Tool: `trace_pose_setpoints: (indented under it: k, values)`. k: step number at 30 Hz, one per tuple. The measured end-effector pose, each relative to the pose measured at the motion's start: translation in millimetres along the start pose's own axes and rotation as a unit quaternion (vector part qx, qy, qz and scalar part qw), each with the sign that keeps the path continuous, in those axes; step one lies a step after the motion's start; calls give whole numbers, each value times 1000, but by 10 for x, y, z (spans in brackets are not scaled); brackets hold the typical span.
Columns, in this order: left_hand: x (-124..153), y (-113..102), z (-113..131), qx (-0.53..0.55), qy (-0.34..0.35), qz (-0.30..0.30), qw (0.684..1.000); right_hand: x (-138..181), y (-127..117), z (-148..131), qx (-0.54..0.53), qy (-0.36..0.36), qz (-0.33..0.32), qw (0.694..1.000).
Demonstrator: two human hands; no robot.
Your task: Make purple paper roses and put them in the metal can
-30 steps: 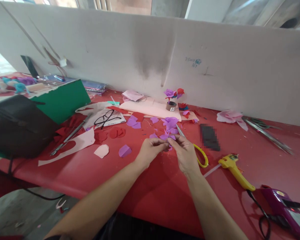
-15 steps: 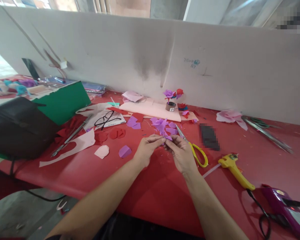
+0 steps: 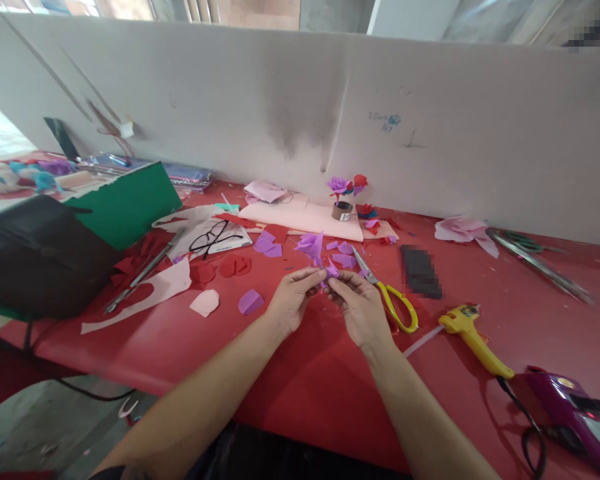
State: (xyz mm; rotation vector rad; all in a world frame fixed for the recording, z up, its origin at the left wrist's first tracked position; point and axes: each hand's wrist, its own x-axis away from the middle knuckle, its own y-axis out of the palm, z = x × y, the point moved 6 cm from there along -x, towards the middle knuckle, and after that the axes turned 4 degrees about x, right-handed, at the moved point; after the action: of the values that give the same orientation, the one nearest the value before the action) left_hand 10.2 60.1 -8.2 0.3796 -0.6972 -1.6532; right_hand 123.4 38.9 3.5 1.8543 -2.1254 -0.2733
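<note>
Low over the red table, my left hand (image 3: pixel 293 299) pinches the base of a purple paper flower (image 3: pixel 311 245), whose bloom flares upward beyond my fingertips. My right hand (image 3: pixel 363 305) is closed on a small purple paper petal (image 3: pixel 333 269) just beside the flower's base. Both sets of fingertips nearly meet, and they hide the lower part of the flower. Yellow-handled scissors (image 3: pixel 404 312) lie partly open by my right hand. Several cut purple petals (image 3: pixel 344 260) rest behind it, and one more purple piece (image 3: pixel 251 302) is left of my left hand.
A yellow glue gun (image 3: pixel 475 341) lies at right, its cord running near a purple device (image 3: pixel 575 413). A dark pixelated slab (image 3: pixel 420 271) sits behind it. Glasses (image 3: pixel 215 239), red petals (image 3: pixel 235 266), a black bag (image 3: pixel 43 257) and a green board (image 3: pixel 130 207) are at left. Finished paper flowers stand in a tape roll (image 3: pixel 342 212).
The purple flower has tipped left, and a petal in my right hand now shows apart from it. Both hands stay in nearly the same place.
</note>
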Motion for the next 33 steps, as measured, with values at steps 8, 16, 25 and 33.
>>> trace_pose_setpoints:
  k: [8, 16, 25, 33]
  values:
    - [-1, 11, -1, 8, -7, -5, 1000, 14, 16, 1, 27, -21, -21, 999]
    - [-30, -41, -39, 16, -9, 10, 1000, 31, 3, -35, 159, -76, -4, 984]
    - [-15, -17, -21, 29, -30, -22, 999, 67, 78, -33, 132, -50, -49, 989]
    - [-9, -24, 6, -3, -33, -12, 999, 88, 82, -32, 144, -41, -61, 987]
